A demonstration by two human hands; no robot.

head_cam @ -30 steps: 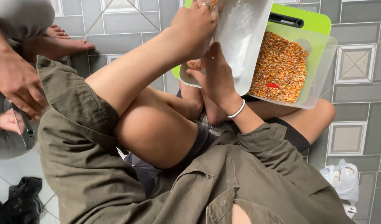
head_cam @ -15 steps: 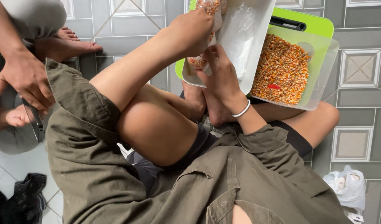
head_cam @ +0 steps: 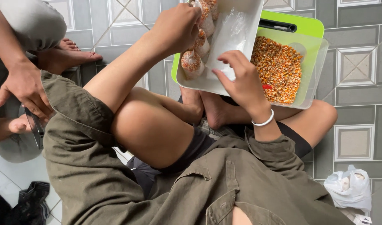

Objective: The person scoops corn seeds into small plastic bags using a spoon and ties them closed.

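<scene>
Your left hand (head_cam: pixel 177 28) is clenched around the knotted top of a small clear plastic bag packed with orange-yellow corn kernels (head_cam: pixel 192 62), which hangs over the near left corner of the white rectangular plastic tray (head_cam: pixel 199 83). More filled bags of the same kind (head_cam: pixel 205 14) sit bunched just above it along the tray's left wall. Half a second ago that fist was higher and nearer the tray's upper edge; now it has come down and left, so the bag dangles lower, close to the tray floor but, as far as you can tell, not yet resting flat.

Your right hand (head_cam: pixel 241 81) has changed too. A moment ago it gripped the tray's near rim from below; now its fingers (head_cam: pixel 224 60) are spread and pinching a loose clear empty plastic bag (head_cam: pixel 234 35) lying on the tray's bare middle. The tray looks propped on your crossed legs and bare feet (head_cam: pixel 211 110).

Just right of the tray, touching it, stands the clear plastic tub with a lime-green lid beneath it (head_cam: pixel 313 66), holding a heap of loose corn kernels (head_cam: pixel 278 68) with a small red object on top.

Further out, another person's hand (head_cam: pixel 22 89) rests at the left edge, their bare foot (head_cam: pixel 70 56) on the grey patterned tile floor (head_cam: pixel 357 96). A crumpled white plastic bag (head_cam: pixel 349 187) lies at lower right.
</scene>
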